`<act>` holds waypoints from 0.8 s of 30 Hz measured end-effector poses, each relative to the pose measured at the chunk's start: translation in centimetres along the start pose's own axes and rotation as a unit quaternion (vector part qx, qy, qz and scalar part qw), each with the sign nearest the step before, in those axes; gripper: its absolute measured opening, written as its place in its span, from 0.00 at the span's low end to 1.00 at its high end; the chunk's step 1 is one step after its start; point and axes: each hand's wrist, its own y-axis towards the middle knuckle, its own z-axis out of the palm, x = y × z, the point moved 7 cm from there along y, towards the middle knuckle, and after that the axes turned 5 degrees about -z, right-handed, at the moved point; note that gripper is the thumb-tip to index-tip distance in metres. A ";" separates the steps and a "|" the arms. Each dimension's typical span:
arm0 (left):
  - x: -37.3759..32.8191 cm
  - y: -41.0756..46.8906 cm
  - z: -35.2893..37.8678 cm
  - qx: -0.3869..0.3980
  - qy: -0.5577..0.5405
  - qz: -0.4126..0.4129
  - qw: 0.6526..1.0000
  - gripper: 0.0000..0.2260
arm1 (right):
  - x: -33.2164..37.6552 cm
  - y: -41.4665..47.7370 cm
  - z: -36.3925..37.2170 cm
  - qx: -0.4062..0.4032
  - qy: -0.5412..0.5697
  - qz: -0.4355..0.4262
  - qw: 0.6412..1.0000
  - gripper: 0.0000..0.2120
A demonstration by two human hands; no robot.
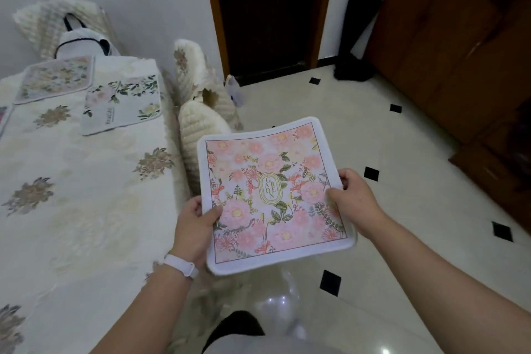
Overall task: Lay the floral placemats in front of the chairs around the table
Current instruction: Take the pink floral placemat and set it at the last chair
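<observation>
I hold a pink floral placemat flat in the air to the right of the table, above the floor. My left hand grips its left edge and my right hand grips its right edge. On the table's far end lie two more floral placemats: a pale one at the far left and a white one with green leaves near the right edge. A sliver of another mat shows at the left border. Padded chairs stand along the table's right side.
A chair with a white bag on it stands at the table's far end. A dark doorway lies ahead, a black umbrella leans on the wall, and a wooden cabinet fills the right. The tiled floor stretches between.
</observation>
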 end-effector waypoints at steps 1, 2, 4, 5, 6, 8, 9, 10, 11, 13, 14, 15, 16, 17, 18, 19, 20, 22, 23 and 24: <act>-0.5 0.4 1.2 0.007 -0.002 0.002 1.000 0.08 | -0.2 0.5 -0.9 -0.006 0.003 0.002 1.000 0.13; -0.9 0.9 2.3 0.013 -0.004 0.005 1.000 0.09 | -0.4 1.0 -1.6 -0.012 0.005 0.005 1.000 0.13; -1.9 2.0 4.2 0.025 -0.006 0.008 1.000 0.07 | -0.7 2.4 -2.7 -0.023 0.011 0.009 1.000 0.13; -2.4 2.7 5.1 0.029 -0.007 0.005 1.000 0.06 | -0.7 3.2 -3.2 -0.027 0.012 0.011 1.000 0.12; -2.8 3.6 5.9 0.033 -0.009 0.002 0.999 0.06 | -0.7 4.0 -3.6 -0.030 0.011 0.014 0.999 0.12; -3.7 5.6 7.1 0.037 -0.008 -0.001 0.999 0.06 | -0.7 6.2 -4.1 -0.037 0.013 0.019 0.999 0.12; -4.4 6.8 7.6 0.036 -0.008 0.002 0.999 0.06 | -0.5 7.4 -4.3 -0.040 0.015 0.020 0.999 0.13; -5.1 8.0 8.1 0.034 -0.010 0.007 0.999 0.06 | -0.1 8.9 -4.3 -0.041 0.015 0.020 0.999 0.13; -6.0 9.2 8.5 0.032 -0.013 0.012 0.999 0.06 | 0.3 10.4 -4.2 -0.041 0.016 0.019 0.999 0.13; -7.5 12.0 8.9 0.028 -0.021 0.019 0.999 0.06 | 1.5 13.9 -3.3 -0.034 0.020 0.017 0.999 0.13; -8.5 13.5 8.9 0.028 -0.028 0.021 0.999 0.06 | 2.3 15.7 -2.6 -0.029 0.021 0.016 0.999 0.14; -9.5 15.0 8.7 0.026 -0.035 0.025 0.999 0.06 | 3.0 17.6 -1.8 -0.024 0.021 0.013 0.999 0.14; -10.6 16.6 8.4 0.021 -0.040 0.030 0.999 0.06 | 4.0 19.5 -0.9 -0.017 0.017 0.008 1.000 0.14; -11.7 18.0 8.1 0.013 -0.045 0.035 0.998 0.06 | 5.0 21.4 0.0 -0.010 0.010 0.002 1.000 0.14; -12.7 19.3 7.6 0.004 -0.050 0.039 0.998 0.06 | 6.2 23.2 0.9 -0.003 0.002 -0.003 1.000 0.14; -13.6 20.4 7.2 -0.005 -0.057 0.041 0.998 0.06 | 7.4 24.8 1.8 0.006 -0.005 -0.008 1.000 0.13; -14.5 21.6 6.7 -0.013 -0.066 0.041 0.997 0.06 | 8.6 26.3 2.7 0.014 -0.010 -0.013 1.000 0.13; -16.2 23.7 5.8 -0.022 -0.079 0.040 0.996 0.07 | 11.1 28.9 4.3 0.025 -0.018 -0.022 0.999 0.13; -16.8 24.7 5.3 -0.026 -0.087 0.040 0.995 0.07 | 12.4 30.0 5.1 0.029 -0.025 -0.028 0.999 0.13; -17.1 25.7 4.8 -0.034 -0.094 0.040 0.994 0.07 | 13.5 31.0 5.9 0.034 -0.035 -0.036 0.998 0.13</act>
